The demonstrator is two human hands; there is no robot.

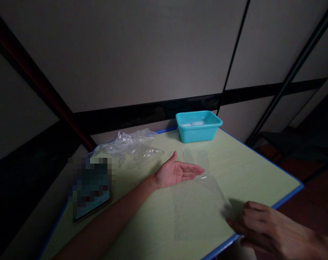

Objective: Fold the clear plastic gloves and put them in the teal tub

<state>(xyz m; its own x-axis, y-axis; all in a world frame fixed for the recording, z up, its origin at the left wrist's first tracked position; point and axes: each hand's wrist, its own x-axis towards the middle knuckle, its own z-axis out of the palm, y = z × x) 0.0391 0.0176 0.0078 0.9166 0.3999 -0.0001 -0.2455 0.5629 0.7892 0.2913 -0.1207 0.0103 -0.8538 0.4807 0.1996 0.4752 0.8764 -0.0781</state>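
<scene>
1. The yellow-green table (256,159) bears everything here, and its smooth look suggests to us that thin film could skid. A sideways push might send things over the blue rim.
2. On it, before us, the clear plastic bag (199,209) lies spread out nearly flat, its two handle-like loops pointing toward the basin and its lower right part near the rim. We think a hard pull at one corner could crease, stretch or tear it; being so see-through, its edge could also be misjudged.
3. The crumpled clear plastic (128,144) sits near the far left edge, apart from the flat bag. A sweep of our left arm could catch it and tangle the two.
4. The turquoise basin (199,134) stands at the far edge, pale items inside; a careless reach might nudge it.
5. Our left hand (177,173) grips nothing: palm turned up, fingers extended close together, thumb spread away. It lies over the bag's upper left part, fingertips apparently touching the film.
6. Our right hand (267,225) has its fingers curled by the bag's right side. Blur there means we cannot tell whether they pinch the film.
</scene>
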